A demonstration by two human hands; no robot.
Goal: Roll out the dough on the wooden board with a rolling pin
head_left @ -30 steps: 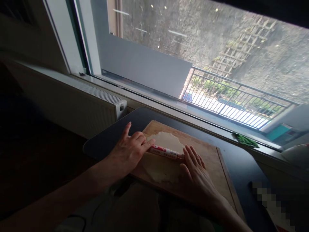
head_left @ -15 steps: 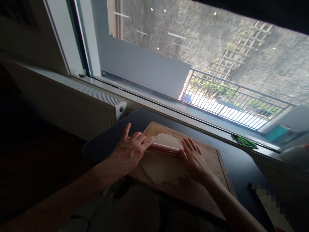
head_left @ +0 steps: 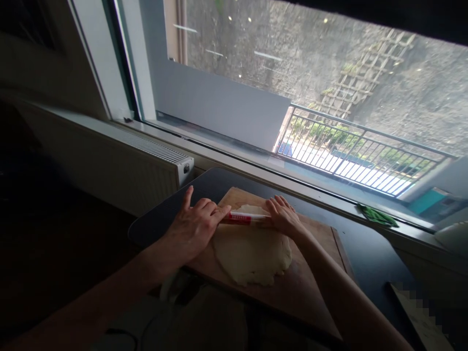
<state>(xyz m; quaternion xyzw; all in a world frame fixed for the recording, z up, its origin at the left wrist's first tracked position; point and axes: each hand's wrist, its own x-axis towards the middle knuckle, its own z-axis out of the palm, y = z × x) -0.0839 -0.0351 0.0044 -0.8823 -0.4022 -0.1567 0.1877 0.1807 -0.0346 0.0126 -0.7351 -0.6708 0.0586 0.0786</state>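
Observation:
A slim rolling pin with a red printed band lies across the upper part of a sheet of pale dough. The dough is flat, with a ragged near edge, on a wooden board. My left hand is on the pin's left end, thumb along it, one finger sticking up. My right hand is over the right end, fingers together and reaching away from me. Both palms cover the pin's ends.
The board rests on a dark table beside a window sill. A green cloth lies on the sill at right. A white radiator stands left of the table. A pale, partly blurred-out object is at the near right.
The pin has rolled and its red printed band has turned into view. My right hand has shifted slightly away and to the left. More of the dough's near right edge shows.

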